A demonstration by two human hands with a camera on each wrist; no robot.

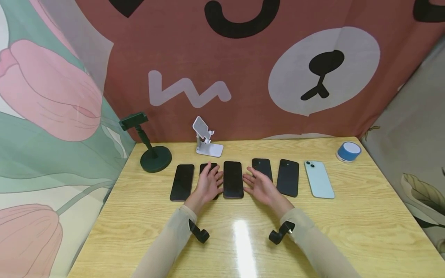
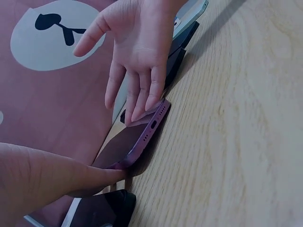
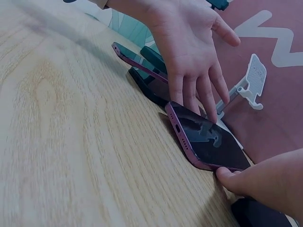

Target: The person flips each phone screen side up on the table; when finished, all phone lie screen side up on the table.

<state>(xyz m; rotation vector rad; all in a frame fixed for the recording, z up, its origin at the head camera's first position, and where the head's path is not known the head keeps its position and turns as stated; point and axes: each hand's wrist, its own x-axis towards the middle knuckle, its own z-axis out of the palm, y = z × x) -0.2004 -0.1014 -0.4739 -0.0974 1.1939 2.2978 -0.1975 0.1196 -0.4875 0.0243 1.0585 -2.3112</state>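
The middle phone [image 1: 233, 183] lies face up on the wooden table [image 1: 121, 231], between the left hand [image 1: 208, 185] and the right hand [image 1: 262, 189], whose fingers [image 3: 206, 94] we see loosely extended; whether either touches it, we cannot tell. The wrist views show us a port [image 2: 153, 124] and speaker holes [image 2: 162, 111] that the head view does not. Its screen [image 1: 233, 175] looks glossy black, its frame [image 3: 191, 158] purple. Farther off is a white stand [image 1: 210, 149].

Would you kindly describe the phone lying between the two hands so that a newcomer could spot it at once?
On the wooden table, six phones lie in a row. Third from the left, between the left hand and the right hand, is the dark-screened phone. In the head view each hand partly hides a neighbouring phone, while this one shows whole.
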